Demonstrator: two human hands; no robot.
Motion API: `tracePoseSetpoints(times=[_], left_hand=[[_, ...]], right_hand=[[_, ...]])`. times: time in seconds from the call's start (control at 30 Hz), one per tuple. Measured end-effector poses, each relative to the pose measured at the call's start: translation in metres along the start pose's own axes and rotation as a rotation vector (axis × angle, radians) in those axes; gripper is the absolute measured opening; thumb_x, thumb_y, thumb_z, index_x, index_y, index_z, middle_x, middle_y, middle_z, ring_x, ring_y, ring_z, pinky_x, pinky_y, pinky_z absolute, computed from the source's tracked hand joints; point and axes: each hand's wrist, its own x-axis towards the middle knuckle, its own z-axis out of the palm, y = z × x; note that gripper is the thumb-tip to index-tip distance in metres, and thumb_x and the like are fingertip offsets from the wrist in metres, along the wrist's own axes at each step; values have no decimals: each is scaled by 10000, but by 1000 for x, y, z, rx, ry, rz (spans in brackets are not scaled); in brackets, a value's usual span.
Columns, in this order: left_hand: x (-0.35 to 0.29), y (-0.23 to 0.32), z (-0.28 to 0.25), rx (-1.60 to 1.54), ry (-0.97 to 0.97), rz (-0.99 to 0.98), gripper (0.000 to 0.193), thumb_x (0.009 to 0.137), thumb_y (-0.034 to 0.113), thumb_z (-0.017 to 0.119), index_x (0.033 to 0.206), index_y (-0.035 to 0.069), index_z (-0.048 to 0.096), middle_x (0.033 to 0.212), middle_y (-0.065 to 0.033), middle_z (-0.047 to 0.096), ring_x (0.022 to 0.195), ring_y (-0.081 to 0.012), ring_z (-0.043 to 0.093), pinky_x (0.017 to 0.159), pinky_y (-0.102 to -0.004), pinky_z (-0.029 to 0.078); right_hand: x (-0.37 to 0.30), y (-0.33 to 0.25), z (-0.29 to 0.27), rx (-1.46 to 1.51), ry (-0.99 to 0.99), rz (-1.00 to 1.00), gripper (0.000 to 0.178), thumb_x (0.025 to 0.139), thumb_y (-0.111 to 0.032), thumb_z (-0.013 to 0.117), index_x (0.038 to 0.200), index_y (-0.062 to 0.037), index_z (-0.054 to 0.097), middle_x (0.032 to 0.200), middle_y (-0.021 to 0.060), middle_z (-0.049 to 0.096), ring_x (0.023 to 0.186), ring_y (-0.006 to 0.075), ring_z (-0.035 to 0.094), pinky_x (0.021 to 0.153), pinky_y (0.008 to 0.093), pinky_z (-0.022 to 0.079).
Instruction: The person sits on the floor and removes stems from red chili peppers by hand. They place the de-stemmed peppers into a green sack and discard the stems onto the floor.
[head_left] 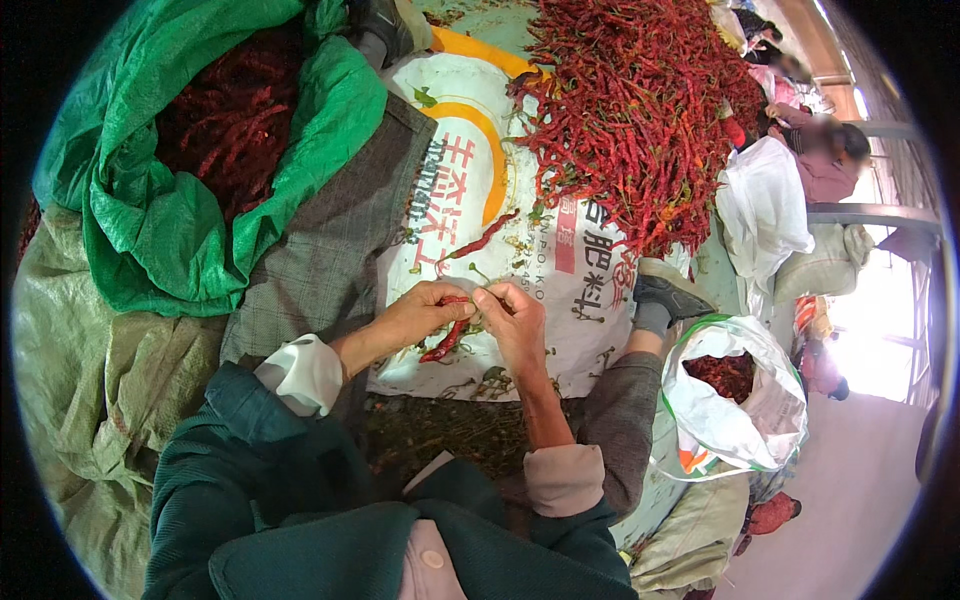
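Observation:
My left hand [428, 310] is closed on a dried-looking red chili pepper [442, 345], which hangs below the fingers. Thumb and forefinger of my right hand [515, 322] pinch at the pepper's end, where a thin green stem [484, 274] pokes out; the fingertips partly hide the grip. Both hands meet over a white printed sack [400, 365] spread flat between my legs. Just beyond them, another red chili [487, 236] lies on the sack among scattered stem bits. Farther off, a large heap of red chilies [640, 120] covers the sack's far right part.
To the left, a green woven bag [345, 110] stands open with dark red chilies inside. A white bag [685, 425] holding chilies sits at my right, near my shoe [672, 292]. White sacks [765, 205] and other people [825, 160] are at the far right.

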Motion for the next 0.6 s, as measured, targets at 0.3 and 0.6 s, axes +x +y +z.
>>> tracePoseSetpoints(times=[0.3, 0.6], left_hand=[[-1, -4, -2, 460, -193, 601, 226, 880, 235, 521, 863, 15, 573, 758, -30, 541, 712, -105, 493, 638, -279, 412], [-9, 2, 12, 247, -207, 68, 303, 840, 301, 559, 743, 21, 496, 644, -50, 448, 634, -157, 434, 581, -306, 378]], right_hand=[[-12, 11, -16, 670, -153, 472, 148, 844, -139, 542, 761, -17, 528, 629, 0, 451, 480, 56, 379, 418, 185, 261], [-13, 26, -60, -397, 12, -18, 197, 788, -186, 625, 801, 10, 624, 654, 12, 546, 567, 87, 498, 497, 251, 405]])
